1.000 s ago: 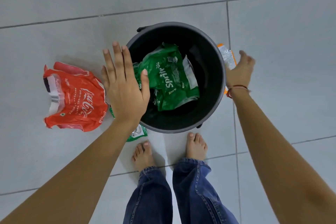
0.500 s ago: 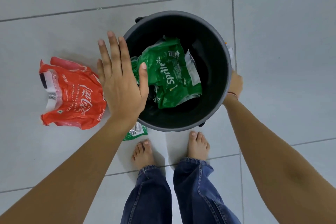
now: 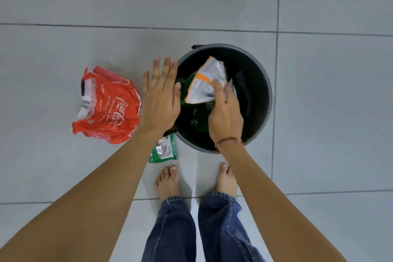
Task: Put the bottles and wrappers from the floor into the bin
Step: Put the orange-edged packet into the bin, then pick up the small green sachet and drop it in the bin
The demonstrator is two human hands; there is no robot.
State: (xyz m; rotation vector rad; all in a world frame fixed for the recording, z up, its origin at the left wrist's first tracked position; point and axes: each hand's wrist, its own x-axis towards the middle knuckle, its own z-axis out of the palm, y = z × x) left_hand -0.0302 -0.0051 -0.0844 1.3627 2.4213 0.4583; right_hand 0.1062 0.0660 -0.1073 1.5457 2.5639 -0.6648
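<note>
Since half a second ago the right hand [image 3: 225,117] has come round from beside the bin [image 3: 268,100] and is now over its mouth, fingers pinched on a white and orange wrapper [image 3: 205,85] that wasn't over the bin before. It's hanging just above the green Sprite wrapper [image 3: 195,117], which is already lying inside. So from where I'm watching, that's one piece binned and a second about to drop, I'd say.

My left hand [image 3: 161,100] hasn't done much: it hovers flat over the bin's left rim, fingers spread and loose, holding nothing.

What's left on the floor, as far as I can see: a big red Coca-Cola wrapper [image 3: 106,106] crumpled on the tiles just left of the bin, partly tucked under the left hand in this view, and a small green wrapper [image 3: 163,151] lying right beside the bin's near-left edge, close to the bare left foot [image 3: 168,183]. Neither is touched yet. No bottles anywhere in view, so either they're out of frame or buried in the bin; can't tell.

Rough guess, we're about halfway on the wrappers. The open left hand is already near the red one, so that looks like the natural next grab once the white and orange one is let go. Everything else is plain grey floor tiles [image 3: 329,113].
</note>
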